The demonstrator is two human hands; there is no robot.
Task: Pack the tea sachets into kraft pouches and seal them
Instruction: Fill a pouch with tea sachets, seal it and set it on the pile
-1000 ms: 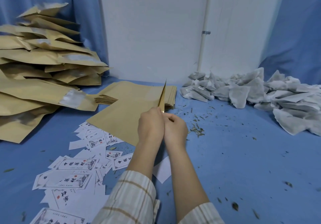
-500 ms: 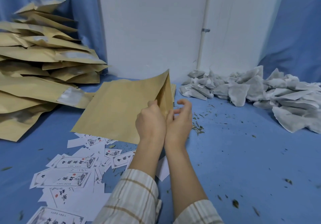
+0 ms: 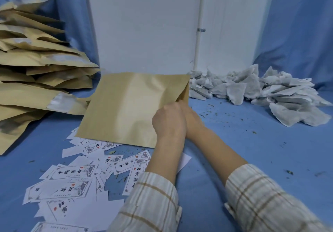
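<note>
Both hands (image 3: 177, 120) grip kraft pouch (image 3: 126, 107), mouth facing right, lying crosswise.

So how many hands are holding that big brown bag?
2. The left hand grips the kraft pouch at its right edge, and the right hand is tucked just behind it at the pouch's open mouth, its fingers mostly hidden.

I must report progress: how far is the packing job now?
Done: filled pouches stacked at left. In hand: both hands, left hand and right hand, hold one empty kraft pouch at its opening. Left: a large sachet heap at right, unpacked.
</note>
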